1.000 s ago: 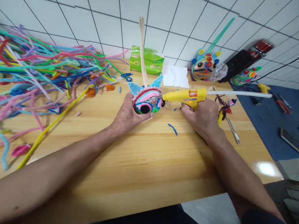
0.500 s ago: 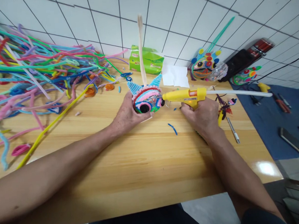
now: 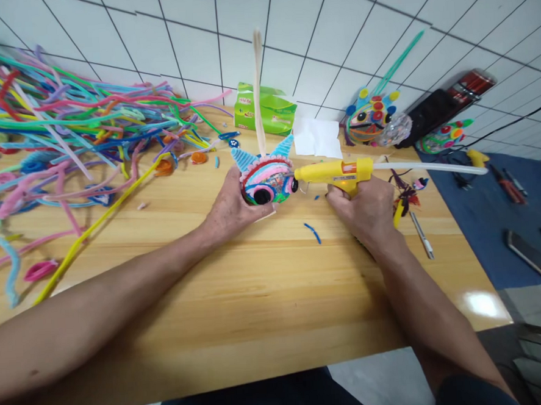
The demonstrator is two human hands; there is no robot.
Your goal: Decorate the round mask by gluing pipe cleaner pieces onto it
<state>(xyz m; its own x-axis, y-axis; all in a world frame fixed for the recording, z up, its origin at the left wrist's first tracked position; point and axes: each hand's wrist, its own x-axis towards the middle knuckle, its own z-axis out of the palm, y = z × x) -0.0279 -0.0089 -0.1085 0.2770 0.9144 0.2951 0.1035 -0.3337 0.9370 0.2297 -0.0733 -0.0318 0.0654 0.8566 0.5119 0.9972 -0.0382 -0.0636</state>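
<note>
A colourful craft animal head (image 3: 273, 181) made of pipe cleaners has blue pointed ears, round black eyes and a tall cream strip rising from its top. My left hand (image 3: 234, 201) is closed around its left side and underside, just above the table. In my right hand (image 3: 366, 206) is a yellow hot glue gun (image 3: 330, 171), gripped by its handle, with a long white glue stick (image 3: 428, 167) out of the back. The gun's nozzle is at the head's right eye; whether it touches cannot be made out. A short blue pipe cleaner piece (image 3: 312, 232) lies below.
Many loose pipe cleaners (image 3: 86, 122) cover the table's left. Behind stand a green tissue pack (image 3: 265, 108), white paper (image 3: 316, 137) and another craft head (image 3: 370, 120). A utility knife (image 3: 421, 236) lies right of my forearm; a phone (image 3: 533, 258) rests on blue cloth (image 3: 473, 214).
Almost nothing differs. The view has shifted very slightly; both hands keep the same hold, and the nozzle stays by the right eye.
</note>
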